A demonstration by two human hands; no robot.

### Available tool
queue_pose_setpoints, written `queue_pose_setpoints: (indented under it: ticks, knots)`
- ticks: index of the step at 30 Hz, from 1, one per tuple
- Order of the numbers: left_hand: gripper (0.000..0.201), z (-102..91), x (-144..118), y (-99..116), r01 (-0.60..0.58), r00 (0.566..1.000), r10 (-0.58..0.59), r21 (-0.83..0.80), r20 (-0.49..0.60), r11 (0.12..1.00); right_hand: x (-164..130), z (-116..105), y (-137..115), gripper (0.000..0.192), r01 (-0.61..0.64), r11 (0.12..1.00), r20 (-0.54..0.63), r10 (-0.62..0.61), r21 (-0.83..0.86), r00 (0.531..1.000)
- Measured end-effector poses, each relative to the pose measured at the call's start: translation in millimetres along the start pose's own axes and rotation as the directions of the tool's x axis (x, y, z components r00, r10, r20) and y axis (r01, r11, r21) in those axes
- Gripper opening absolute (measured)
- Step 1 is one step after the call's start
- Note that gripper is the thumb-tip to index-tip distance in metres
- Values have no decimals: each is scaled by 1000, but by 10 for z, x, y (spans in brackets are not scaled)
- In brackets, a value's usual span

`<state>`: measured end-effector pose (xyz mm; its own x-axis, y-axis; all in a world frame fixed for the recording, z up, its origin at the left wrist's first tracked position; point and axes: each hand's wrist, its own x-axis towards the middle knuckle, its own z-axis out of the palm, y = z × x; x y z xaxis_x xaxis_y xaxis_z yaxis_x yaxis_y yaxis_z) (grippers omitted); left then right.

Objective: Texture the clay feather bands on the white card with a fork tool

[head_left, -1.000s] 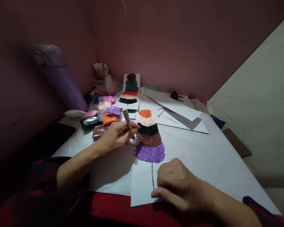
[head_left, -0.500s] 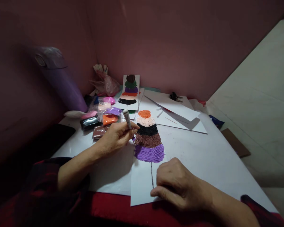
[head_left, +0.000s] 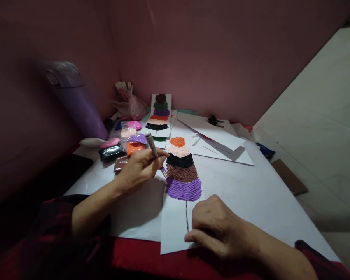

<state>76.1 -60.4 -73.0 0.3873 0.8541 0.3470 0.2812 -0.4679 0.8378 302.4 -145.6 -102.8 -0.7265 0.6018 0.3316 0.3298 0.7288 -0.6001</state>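
In my left hand a small fork is pinched, its patterned handle tilted up and its tines pointing down. Purple clay shows on the fork's tines, close to the left edge of a purple clay band. That band is the lowest of a ridged clay feather, whose other bands are brown, black, pale peach and orange. The feather lies on a white sheet of paper with a drawn dark stem. Curled closed, my right hand rests on the sheet's lower right, thumb beside the stem.
Several clay packets lie at the left, near a purple bottle. Behind stands a card with another coloured clay feather. White sheets and a black clip lie at the back right of the table.
My left hand has shifted slightly left, and the fork's tines now show more clearly beside the purple band. The right hand stays in place.
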Motion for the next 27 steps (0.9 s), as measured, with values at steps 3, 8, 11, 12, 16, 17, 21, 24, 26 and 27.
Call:
queue_pose_setpoints:
  ticks: [3,8,11,12,16,17,21,24,26,27]
  knots:
    - [20,-9,-13,24,-33,996,28,-59,-89,998,7,-2,-1,36,2,1000,3,-2,9,1000]
    - [17,8,-64,77,-94,971,58,-149,-234,984,6,-12,-17,36,2,1000,1,-2,-7,1000]
    - [15,16,-79,86,-112,961,79,-109,-266,988,-12,-8,-22,36,-7,1000,8,7,-17,1000]
    - [15,17,-79,85,-109,960,84,-79,-266,991,-18,-6,-22,36,-12,1000,14,12,-20,1000]
    - [14,16,-65,84,-49,975,47,-4,-216,999,-21,-6,-22,37,-33,999,37,33,-23,999]
    - [15,17,-62,87,-27,977,26,0,-210,1000,-18,-7,-22,37,-37,999,40,38,-20,998]
    - [15,23,-54,97,35,979,-30,22,-203,999,-6,-14,-26,37,-39,999,33,39,-8,999]
    - [14,30,-50,91,73,982,-63,45,-181,996,-1,-16,-32,36,-31,999,26,31,-11,999]
    - [15,34,-45,81,111,980,-100,55,-173,992,4,-17,-33,35,-18,1000,17,18,-11,1000]
    - [15,36,-42,74,132,978,-120,59,-172,990,7,-17,-32,35,-10,1000,14,10,-11,1000]
